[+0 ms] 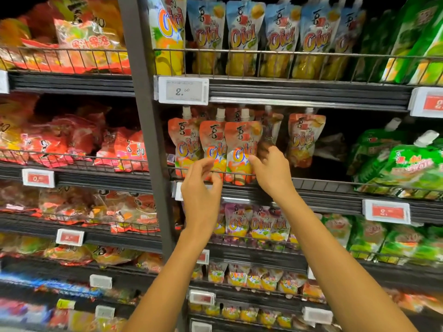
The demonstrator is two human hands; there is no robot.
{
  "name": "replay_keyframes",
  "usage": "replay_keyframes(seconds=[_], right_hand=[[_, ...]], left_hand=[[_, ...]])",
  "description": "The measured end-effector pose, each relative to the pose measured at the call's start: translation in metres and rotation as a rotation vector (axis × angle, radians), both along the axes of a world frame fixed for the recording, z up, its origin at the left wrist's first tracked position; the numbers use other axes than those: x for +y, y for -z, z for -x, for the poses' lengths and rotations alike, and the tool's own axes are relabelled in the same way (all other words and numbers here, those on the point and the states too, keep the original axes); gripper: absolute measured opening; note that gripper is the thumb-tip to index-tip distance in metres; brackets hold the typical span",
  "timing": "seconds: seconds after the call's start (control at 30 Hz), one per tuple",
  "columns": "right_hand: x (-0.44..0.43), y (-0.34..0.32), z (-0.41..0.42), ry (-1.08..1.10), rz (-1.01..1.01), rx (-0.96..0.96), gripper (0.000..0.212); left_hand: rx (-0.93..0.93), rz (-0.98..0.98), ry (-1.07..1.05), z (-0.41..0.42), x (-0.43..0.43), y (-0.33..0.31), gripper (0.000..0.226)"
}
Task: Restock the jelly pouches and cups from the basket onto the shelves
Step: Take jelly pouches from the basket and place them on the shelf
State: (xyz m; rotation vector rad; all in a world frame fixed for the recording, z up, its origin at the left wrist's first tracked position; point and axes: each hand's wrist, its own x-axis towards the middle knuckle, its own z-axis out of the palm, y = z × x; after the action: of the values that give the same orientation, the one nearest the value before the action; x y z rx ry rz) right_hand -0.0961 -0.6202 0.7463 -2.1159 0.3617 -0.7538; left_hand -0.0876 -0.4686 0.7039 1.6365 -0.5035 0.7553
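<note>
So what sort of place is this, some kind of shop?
Most likely a supermarket or convenience store aisle. Tiered shelves with wire front rails carry electronic price tags, one reading 2.50. Rows of identical spouted jelly packs face outward, orange pouches below blue pouches.

The dark metal shelf (pixel 335 188) in front of me carries orange pouches (pixel 213 144) standing upright behind its wire rail (pixel 311 179), with green pouches (pixel 407 164) slumped further right. The upper shelf (pixel 311 92) holds blue pouches (pixel 242 37) in a row. The lower shelf (pixel 251 256) holds purple pouches (pixel 239 221). Red bags (pixel 72 144) fill the left bay.
</note>
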Motion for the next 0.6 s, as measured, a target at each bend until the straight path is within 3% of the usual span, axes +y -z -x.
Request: replay_keyframes(seconds=[0.13,0.23,0.3,0.47,0.53,0.6], right_hand=[[-0.001,0.007,0.037,-0.073,-0.187,-0.267,0.038],[-0.007,0.034,0.073,-0.094,-0.316,-0.386,0.023],[-0.012,0.070,0.096,-0.122,-0.449,-0.304,0.019],[-0.030,0.217,0.165,-0.052,-0.710,0.145,0.018],[-0.038,0.287,0.198,0.007,-0.859,0.270,0.025],[-0.041,0.352,0.231,0.089,-0.964,0.406,0.032]], left_hand=[[0.039,-0.014,0.075,0.018,-0.006,0.013,0.030],[0.123,-0.054,0.103,0.033,-0.012,0.040,0.024],[0.253,-0.119,0.150,0.047,-0.016,0.076,0.019],[0.637,-0.348,0.252,0.104,-0.021,0.218,0.013],[0.733,-0.482,0.231,0.135,-0.023,0.272,0.036],[0.962,-0.451,0.231,0.169,-0.018,0.328,0.054]])
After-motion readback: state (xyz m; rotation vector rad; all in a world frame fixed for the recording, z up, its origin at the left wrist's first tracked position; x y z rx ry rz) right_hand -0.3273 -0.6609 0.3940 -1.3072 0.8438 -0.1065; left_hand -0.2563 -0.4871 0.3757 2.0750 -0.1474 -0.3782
